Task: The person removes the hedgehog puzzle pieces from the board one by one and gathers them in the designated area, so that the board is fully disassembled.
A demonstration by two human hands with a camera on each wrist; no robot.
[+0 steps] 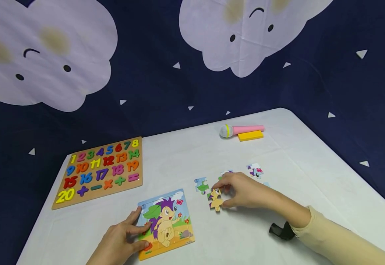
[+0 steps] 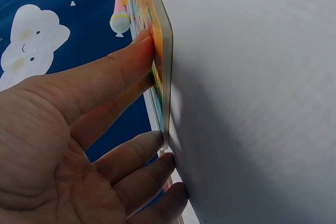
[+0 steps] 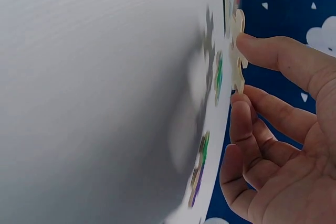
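My right hand (image 1: pixel 245 189) pinches a yellow jigsaw piece (image 1: pixel 216 202) printed with part of a hedgehog, thumb on the near side and fingers on the far side. In the right wrist view the pale edge of this jigsaw piece (image 3: pixel 239 59) shows between thumb and fingertips, raised over the table with a shadow beneath. My left hand (image 1: pixel 119 235) rests on the left side of a square hedgehog picture board (image 1: pixel 179 232), thumb and a finger lying on its face. The left wrist view shows other fingers at the rim of the picture board (image 2: pixel 167 77).
Loose jigsaw pieces lie around my right hand, one with a green leaf (image 1: pixel 201 184) and one with a butterfly (image 1: pixel 255 170). A number board (image 1: pixel 96 173) lies at the left. Behind are a pink toy microphone (image 1: pixel 245 129) and a yellow block (image 1: pixel 250 136). A black object (image 1: pixel 281 231) sits near my right forearm.
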